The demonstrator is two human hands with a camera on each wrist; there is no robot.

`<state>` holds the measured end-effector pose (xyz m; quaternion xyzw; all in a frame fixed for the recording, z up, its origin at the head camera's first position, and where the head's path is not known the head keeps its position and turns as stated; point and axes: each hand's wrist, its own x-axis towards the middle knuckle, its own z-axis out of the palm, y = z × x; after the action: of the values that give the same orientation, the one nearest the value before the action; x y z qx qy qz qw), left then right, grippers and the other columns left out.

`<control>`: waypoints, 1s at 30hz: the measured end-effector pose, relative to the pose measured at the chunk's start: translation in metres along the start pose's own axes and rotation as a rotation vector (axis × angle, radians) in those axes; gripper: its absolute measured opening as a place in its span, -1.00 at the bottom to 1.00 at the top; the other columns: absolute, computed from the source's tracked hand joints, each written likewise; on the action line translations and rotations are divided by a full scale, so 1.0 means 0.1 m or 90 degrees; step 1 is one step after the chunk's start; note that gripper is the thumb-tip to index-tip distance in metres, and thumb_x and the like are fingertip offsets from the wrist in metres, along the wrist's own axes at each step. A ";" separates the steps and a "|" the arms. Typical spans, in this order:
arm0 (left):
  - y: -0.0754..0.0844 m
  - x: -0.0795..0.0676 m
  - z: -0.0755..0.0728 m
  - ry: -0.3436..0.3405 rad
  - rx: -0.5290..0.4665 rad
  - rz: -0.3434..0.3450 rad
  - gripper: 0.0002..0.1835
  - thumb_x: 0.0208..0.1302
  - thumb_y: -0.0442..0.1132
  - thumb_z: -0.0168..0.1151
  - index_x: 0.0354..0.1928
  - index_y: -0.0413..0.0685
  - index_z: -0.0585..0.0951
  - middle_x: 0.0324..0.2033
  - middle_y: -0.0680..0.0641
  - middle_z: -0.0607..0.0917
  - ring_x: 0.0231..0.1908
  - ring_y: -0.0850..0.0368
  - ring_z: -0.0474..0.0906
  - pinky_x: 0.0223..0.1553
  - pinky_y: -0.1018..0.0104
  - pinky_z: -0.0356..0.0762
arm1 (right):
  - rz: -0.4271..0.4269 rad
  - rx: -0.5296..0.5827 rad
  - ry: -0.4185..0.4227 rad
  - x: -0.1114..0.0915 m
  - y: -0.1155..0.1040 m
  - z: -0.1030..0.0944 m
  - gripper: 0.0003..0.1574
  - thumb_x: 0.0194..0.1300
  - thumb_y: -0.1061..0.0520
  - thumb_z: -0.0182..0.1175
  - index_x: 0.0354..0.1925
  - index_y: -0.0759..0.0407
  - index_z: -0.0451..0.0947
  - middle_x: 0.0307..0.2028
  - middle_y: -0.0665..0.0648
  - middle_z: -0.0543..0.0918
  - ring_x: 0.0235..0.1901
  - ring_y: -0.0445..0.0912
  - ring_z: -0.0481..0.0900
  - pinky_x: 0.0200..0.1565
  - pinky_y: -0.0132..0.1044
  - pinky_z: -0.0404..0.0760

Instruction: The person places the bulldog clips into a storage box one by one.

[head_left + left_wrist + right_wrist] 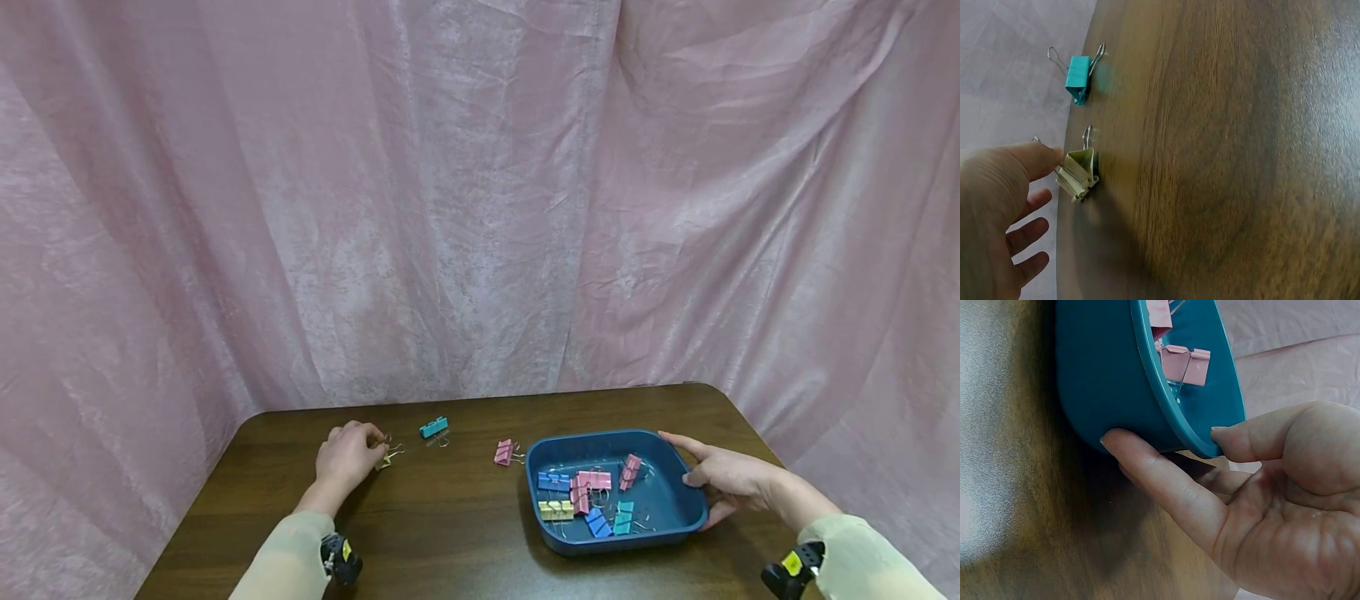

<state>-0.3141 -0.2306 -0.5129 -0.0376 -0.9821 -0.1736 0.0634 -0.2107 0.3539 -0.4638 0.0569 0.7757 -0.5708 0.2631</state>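
At the table's left, my left hand (348,457) pinches a yellow binder clip (1079,175) near its wire handle; the other fingers are loosely bent. Close by, a teal binder clip (433,427) lies near the back edge, also visible in the left wrist view. My right hand (738,479) grips the right end of a blue plastic tray (585,546), thumb at the rim and fingers against the outer wall. Inside the tray are pink (630,472), blue (553,482), yellow (556,510) and teal (623,517) binder clips.
A pink binder clip (504,452) lies on the brown wooden table (435,525), just left of the tray. Behind the table hangs a pink velvet curtain (480,208). Each wrist wears a black camera mount.
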 end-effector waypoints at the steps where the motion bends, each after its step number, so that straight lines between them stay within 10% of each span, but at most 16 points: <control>1: -0.01 0.00 -0.01 0.002 -0.001 0.001 -0.82 0.28 -0.05 0.39 -0.13 0.12 0.76 0.09 -0.14 0.65 0.08 -0.27 0.48 0.00 -0.25 0.46 | -0.002 -0.001 -0.002 0.00 0.00 0.00 -0.01 0.42 0.40 -0.02 0.64 0.03 -0.16 0.28 0.66 0.22 -0.06 0.35 0.63 -0.27 0.27 0.69; 19: -0.08 -0.06 -0.11 0.035 -0.037 0.003 -0.81 0.25 -0.03 0.40 -0.17 0.10 0.75 0.06 -0.16 0.66 0.05 -0.26 0.50 -0.01 -0.23 0.47 | -0.002 0.010 -0.005 0.01 0.01 0.01 -0.01 0.41 0.40 -0.04 0.64 0.02 -0.18 0.38 0.68 0.00 -0.10 0.33 0.66 -0.28 0.26 0.70; 30: -0.08 -0.11 -0.18 0.049 -0.045 0.006 -0.81 0.25 -0.03 0.39 -0.16 0.11 0.76 0.11 -0.20 0.65 0.10 -0.31 0.49 0.00 -0.28 0.46 | 0.002 -0.010 0.003 0.00 0.00 0.00 0.00 0.41 0.39 -0.01 0.64 0.00 -0.17 0.26 0.65 0.21 -0.14 0.32 0.67 -0.29 0.25 0.70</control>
<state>-0.3024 -0.2450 -0.5005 -0.0379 -0.9720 -0.2090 0.1003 -0.2107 0.3540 -0.4635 0.0574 0.7806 -0.5642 0.2628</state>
